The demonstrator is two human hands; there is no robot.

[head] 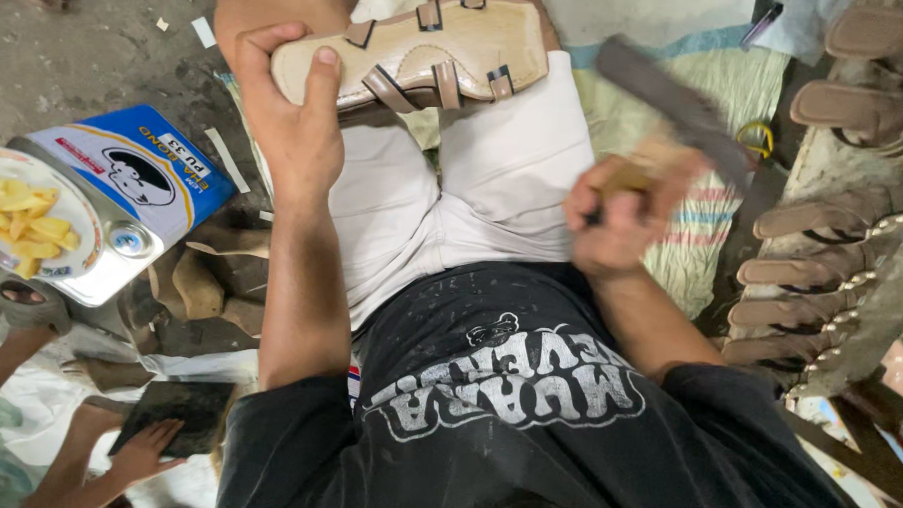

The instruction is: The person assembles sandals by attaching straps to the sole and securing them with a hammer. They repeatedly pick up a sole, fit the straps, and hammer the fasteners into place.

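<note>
Dusty concrete floor (68, 50) with paper scraps lies at ten o'clock, and a striped cloth (713, 223) covers the ground at two o'clock. Across our white shorts (494, 175) rests a beige sandal (419, 48), sole side turned to us, straps upward. Our left hand (291, 108) closes firmly around its end at eleven o'clock, thumb pressed on the sole edge. Our right hand (618, 215) is wrapped tight on a wooden handle of a dark hammer-like tool (677, 107), blurred, raised at one o'clock, apart from the sandal. We judge a strike could land on our left thumb or slip off the sole, because the tool is blurred and the thumb lies on the struck surface. At nine o'clock stands a blue glue can (139, 188); finished sandals (833, 227) hang at three o'clock.
</note>
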